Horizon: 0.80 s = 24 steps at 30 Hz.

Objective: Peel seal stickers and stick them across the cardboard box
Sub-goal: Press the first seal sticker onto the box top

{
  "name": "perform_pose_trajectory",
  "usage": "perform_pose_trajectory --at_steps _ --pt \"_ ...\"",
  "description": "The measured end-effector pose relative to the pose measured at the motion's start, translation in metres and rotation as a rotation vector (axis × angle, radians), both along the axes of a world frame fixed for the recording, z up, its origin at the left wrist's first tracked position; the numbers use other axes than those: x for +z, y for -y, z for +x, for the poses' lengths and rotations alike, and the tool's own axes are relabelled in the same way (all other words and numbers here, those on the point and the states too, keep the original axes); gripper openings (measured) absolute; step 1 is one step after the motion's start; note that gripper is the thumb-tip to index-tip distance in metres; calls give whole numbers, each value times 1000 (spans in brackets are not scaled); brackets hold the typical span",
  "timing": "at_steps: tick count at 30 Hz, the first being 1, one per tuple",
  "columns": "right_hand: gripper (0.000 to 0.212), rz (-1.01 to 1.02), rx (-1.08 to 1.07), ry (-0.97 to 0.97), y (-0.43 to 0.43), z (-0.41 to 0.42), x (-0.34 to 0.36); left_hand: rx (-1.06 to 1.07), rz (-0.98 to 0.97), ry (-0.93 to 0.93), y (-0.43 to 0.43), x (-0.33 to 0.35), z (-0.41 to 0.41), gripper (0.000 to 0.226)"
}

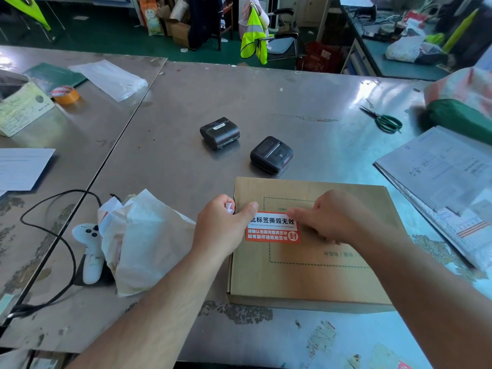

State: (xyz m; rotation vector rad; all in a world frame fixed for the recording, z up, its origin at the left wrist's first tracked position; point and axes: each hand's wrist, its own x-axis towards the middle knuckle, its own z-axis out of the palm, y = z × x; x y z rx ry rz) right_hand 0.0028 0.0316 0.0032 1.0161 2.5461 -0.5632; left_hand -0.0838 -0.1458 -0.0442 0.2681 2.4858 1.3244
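A seal sticker [271, 227] lies on the cardboard box [306, 275], its long axis running between both grips. The left hand [221, 230], nearer the box edge, curls round a paper scrap [229, 208] and thumbs one end. The right hand [330, 219] presses the other with a straight finger.

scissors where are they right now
Head view: the scissors lie on the table's far right side, just left of the green bag and beyond the paper stack.

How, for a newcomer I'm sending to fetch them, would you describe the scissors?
On the steel table, look past the cardboard box to the far right. The scissors lie there, beside the green bag; only they have looped green handles and thin dark blades.
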Motion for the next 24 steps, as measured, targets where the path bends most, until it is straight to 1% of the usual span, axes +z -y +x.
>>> perform_pose_trajectory --at_steps 3,5,8,10,12,16,20,24 --pt "64 56 2 -30 3 1 -2 -61 22 6 5 -3 -2 48" --pt "61 60 35 -50 4 5 0 -155 27 40 13 -4 -5 47" --pt "53 -13 101 -64 5 17 6 -311 71 165 29 -7 -8 52" --pt "49 -58 133 -61 6 25 9 -358 68 189 35 -8 -8 59" --pt "48 -68 139 -69 8 27 9 -355 59 184 36 -9 -7 60" --pt "49 -74 111 -101 6 26 6 -288 68 166 32 -5 -3 55" --pt "53 -21 75 -124 0 19 -2 -179 -67 55 21 1 1 46" --pt "54 21 44 -114 -2 13 -8 -90 -108 0 9 1 0 47"
